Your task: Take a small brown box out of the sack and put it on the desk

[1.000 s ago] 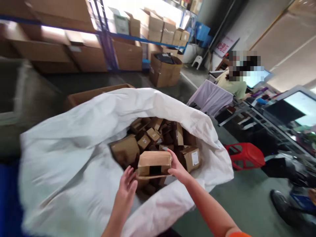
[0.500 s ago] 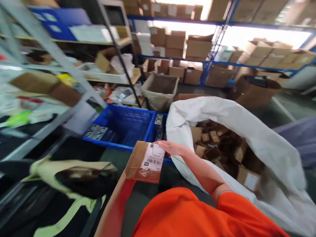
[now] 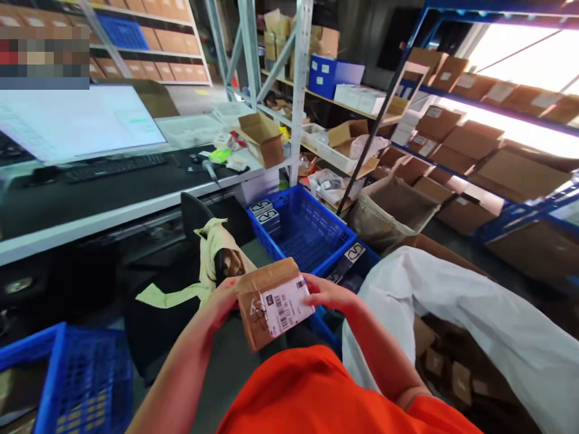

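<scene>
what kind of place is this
Likely a warehouse packing station: metal shelving stacked with cardboard boxes, a white sack of small parcels, and a labelled parcel held in both hands.

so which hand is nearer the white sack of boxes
Right. The right hand grips the labelled cardboard box's right edge, just left of the white sack. The left hand holds the box's far side, farther from the sack.
</scene>
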Demonstrator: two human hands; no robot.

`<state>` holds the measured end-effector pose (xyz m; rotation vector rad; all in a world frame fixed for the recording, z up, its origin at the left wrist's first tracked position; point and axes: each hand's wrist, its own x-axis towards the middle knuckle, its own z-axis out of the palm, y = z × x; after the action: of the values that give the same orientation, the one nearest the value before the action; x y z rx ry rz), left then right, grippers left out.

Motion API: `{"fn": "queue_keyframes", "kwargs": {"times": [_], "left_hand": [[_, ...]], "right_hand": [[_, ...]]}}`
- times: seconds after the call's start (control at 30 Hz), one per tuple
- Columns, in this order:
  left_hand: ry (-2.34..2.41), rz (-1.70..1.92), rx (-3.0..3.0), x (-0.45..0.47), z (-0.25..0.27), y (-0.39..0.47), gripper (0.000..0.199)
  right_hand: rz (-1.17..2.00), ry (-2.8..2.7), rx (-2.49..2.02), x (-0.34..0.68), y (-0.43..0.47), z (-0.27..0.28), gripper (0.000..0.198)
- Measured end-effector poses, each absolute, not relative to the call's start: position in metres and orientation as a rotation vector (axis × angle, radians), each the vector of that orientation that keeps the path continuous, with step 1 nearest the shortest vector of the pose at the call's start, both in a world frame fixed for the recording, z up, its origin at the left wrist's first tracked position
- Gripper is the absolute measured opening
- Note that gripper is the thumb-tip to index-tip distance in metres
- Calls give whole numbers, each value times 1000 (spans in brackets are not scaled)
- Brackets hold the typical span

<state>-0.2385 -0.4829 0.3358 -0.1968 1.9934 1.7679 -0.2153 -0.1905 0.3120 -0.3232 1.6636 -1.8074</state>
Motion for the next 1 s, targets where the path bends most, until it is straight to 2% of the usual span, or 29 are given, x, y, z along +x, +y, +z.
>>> {"fn": "queue_keyframes", "kwargs": {"times": [0.17,0.33,0.4,0.63,0.83,1.0], "left_hand": [[2353,1914,-328,-320,332,-462,72],[2512,1810,-284,-389,317,-429,83],[2587,1708,-242,-405,312,-418,78],[2964,1213,-48,-441,306,-435,45],[3164,902,22,-469,305,-502,46],[3289,445,-88,-555,302,-572,48]], "right_hand": [[-2000,1720,75,-266,-163,296,68],[-2072,1832,338,-333,-131,284,95],[-2112,1785,357,-361,-126,281,96],[-2188,1576,351,-433,-151,280,77],[-2211,1461,289,-484,-191,278,69],[-2236,1405,258,-529,-242,270,68]]}}
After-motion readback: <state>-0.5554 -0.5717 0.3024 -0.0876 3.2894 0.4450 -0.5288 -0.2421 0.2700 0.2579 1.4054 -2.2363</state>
